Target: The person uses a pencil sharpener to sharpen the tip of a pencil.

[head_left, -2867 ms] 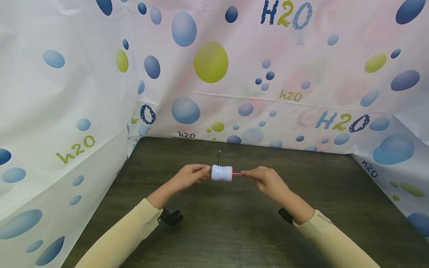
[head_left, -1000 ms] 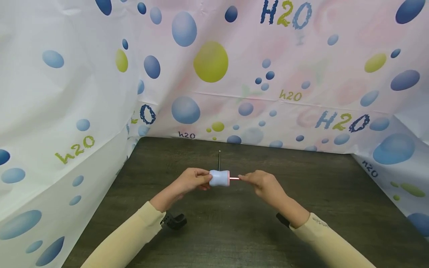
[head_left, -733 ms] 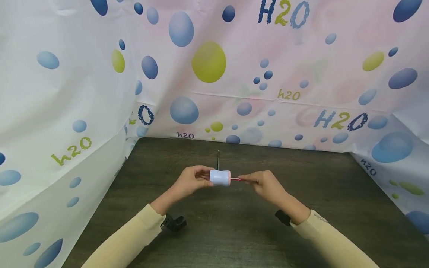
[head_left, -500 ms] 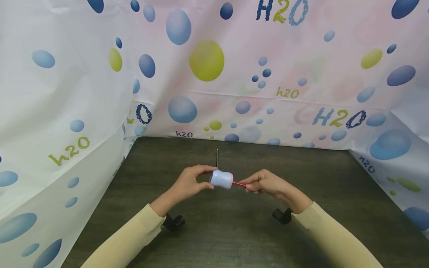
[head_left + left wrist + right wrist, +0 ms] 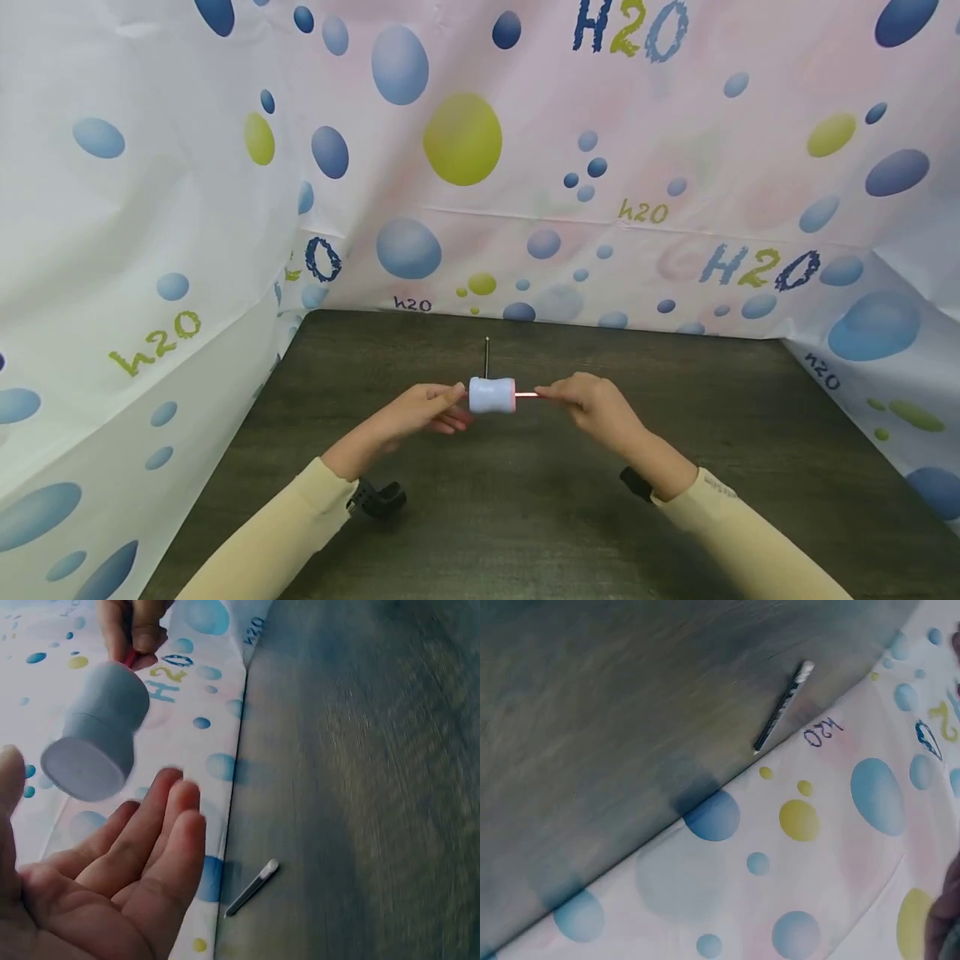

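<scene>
Tilted a moment ago, the pale-blue cylinder (image 5: 492, 395) now sits level, and the left hand (image 5: 416, 412) has come off it, its grip spread just beside the end. The right hand's (image 5: 596, 408) grip pinches the red rod (image 5: 527, 395), holding the cylinder above the counter (image 5: 517, 500).

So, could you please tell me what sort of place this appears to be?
Probably a makeshift recording booth: a dark table, a bubble-printed sheet behind and beside it, and a black device at each wrist.
</scene>
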